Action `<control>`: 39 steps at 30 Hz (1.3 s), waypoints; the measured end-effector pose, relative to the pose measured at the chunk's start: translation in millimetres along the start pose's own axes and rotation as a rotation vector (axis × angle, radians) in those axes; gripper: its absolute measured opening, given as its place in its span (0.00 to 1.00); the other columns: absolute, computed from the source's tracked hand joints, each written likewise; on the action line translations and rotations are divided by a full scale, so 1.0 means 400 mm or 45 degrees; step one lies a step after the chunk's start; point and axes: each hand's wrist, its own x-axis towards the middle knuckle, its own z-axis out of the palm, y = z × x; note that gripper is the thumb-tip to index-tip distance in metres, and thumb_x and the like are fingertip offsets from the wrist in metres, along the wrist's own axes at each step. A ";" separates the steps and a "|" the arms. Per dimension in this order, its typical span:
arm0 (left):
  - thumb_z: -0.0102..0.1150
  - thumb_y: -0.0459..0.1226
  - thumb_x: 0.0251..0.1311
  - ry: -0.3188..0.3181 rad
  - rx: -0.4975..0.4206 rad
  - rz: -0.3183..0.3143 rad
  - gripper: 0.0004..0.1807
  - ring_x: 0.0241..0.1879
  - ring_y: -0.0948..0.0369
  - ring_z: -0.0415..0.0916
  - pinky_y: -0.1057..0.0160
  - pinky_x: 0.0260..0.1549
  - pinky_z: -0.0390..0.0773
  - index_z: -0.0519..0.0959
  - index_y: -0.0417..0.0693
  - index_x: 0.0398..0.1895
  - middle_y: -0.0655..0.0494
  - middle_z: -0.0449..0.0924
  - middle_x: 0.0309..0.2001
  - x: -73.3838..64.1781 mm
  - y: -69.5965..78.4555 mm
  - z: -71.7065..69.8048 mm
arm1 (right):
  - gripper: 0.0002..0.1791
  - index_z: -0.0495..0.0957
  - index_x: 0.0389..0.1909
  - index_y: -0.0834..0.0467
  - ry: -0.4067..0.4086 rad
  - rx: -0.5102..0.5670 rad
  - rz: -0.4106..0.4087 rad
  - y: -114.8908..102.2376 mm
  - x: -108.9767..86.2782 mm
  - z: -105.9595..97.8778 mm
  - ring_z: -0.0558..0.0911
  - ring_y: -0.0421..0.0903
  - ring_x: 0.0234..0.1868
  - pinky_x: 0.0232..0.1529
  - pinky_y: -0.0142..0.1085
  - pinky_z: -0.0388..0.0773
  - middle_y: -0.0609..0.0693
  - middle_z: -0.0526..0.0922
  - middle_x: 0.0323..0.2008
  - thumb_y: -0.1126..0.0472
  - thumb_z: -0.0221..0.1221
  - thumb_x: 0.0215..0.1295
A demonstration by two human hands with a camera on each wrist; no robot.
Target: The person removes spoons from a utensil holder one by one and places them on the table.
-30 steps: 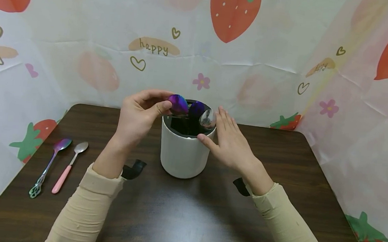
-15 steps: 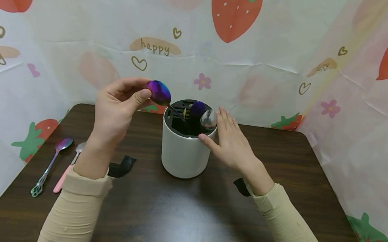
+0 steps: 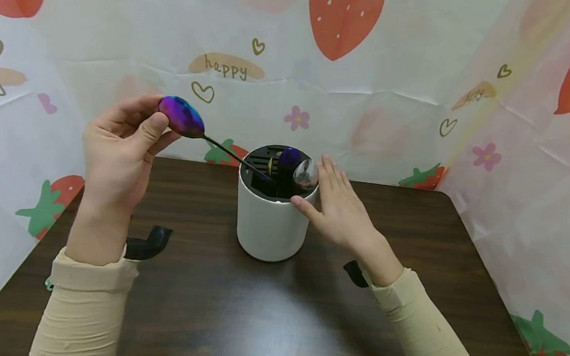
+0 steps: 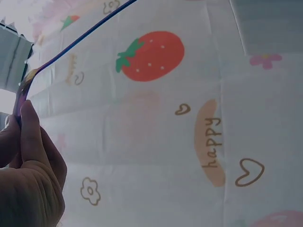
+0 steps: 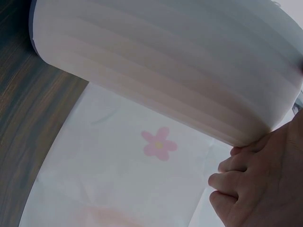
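Note:
My left hand (image 3: 121, 154) pinches the bowl of a purple-blue iridescent spoon (image 3: 181, 117) between thumb and fingers. The spoon's thin handle slants down to the right, its far end overlapping the top of a white utensil holder (image 3: 270, 227). In the left wrist view, the handle (image 4: 85, 35) runs up and away from the fingers. A dark purple spoon (image 3: 289, 159) and a silver spoon (image 3: 306, 174) stand bowl-up in the holder's black slotted insert (image 3: 260, 168). My right hand (image 3: 340, 210) rests against the holder's right rim, fingers straight; its fingers also touch the wall in the right wrist view.
Beside my left sleeve (image 3: 84, 307) on the dark wooden table (image 3: 263, 321), a greenish spoon handle end (image 3: 49, 283) peeks out. A strawberry-print cloth (image 3: 399, 69) hangs close behind the table and along both sides.
My left hand has moved left and slightly up, drawing the iridescent spoon largely out of the holder. Its arm now hides most of two spoons on the table. The right hand stays put.

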 end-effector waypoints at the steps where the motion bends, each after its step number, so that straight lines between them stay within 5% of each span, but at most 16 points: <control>1: 0.68 0.25 0.61 0.010 -0.005 0.002 0.17 0.35 0.56 0.87 0.59 0.41 0.88 0.81 0.20 0.50 0.44 0.87 0.38 0.000 0.006 -0.005 | 0.57 0.37 0.84 0.61 -0.001 -0.002 0.000 0.000 0.000 0.001 0.36 0.51 0.84 0.82 0.46 0.34 0.54 0.33 0.84 0.23 0.37 0.74; 8: 0.65 0.19 0.59 0.090 -0.134 -0.004 0.17 0.34 0.51 0.87 0.55 0.40 0.87 0.78 0.16 0.51 0.37 0.86 0.38 0.001 0.037 -0.051 | 0.57 0.36 0.84 0.61 -0.010 -0.002 -0.002 -0.002 -0.002 0.000 0.37 0.53 0.84 0.82 0.47 0.34 0.54 0.33 0.84 0.23 0.38 0.74; 21: 0.62 0.13 0.57 0.185 -0.095 -0.066 0.14 0.31 0.50 0.87 0.56 0.35 0.89 0.79 0.14 0.47 0.34 0.86 0.37 -0.011 0.069 -0.142 | 0.57 0.38 0.84 0.61 0.007 0.004 0.000 -0.002 -0.001 0.003 0.38 0.53 0.84 0.83 0.46 0.35 0.55 0.34 0.85 0.22 0.36 0.73; 26: 0.60 0.11 0.56 0.161 -0.112 -0.130 0.13 0.31 0.49 0.87 0.57 0.34 0.88 0.80 0.14 0.46 0.34 0.87 0.36 -0.022 0.068 -0.176 | 0.57 0.36 0.84 0.62 -0.001 0.003 -0.002 0.001 -0.001 0.004 0.37 0.53 0.84 0.82 0.47 0.35 0.55 0.34 0.84 0.22 0.36 0.74; 32: 0.61 0.12 0.57 0.138 0.053 -0.207 0.13 0.30 0.53 0.88 0.61 0.35 0.87 0.82 0.17 0.46 0.39 0.89 0.37 -0.042 0.052 -0.218 | 0.57 0.36 0.84 0.62 -0.004 -0.002 0.004 0.002 0.001 0.001 0.35 0.51 0.84 0.82 0.47 0.35 0.54 0.33 0.84 0.22 0.37 0.74; 39: 0.66 0.19 0.60 0.163 0.295 -0.425 0.12 0.31 0.60 0.88 0.68 0.37 0.87 0.87 0.29 0.47 0.49 0.90 0.39 -0.063 0.031 -0.282 | 0.57 0.35 0.84 0.61 -0.005 0.007 0.006 -0.002 -0.002 -0.001 0.35 0.51 0.84 0.82 0.47 0.35 0.54 0.33 0.84 0.22 0.38 0.74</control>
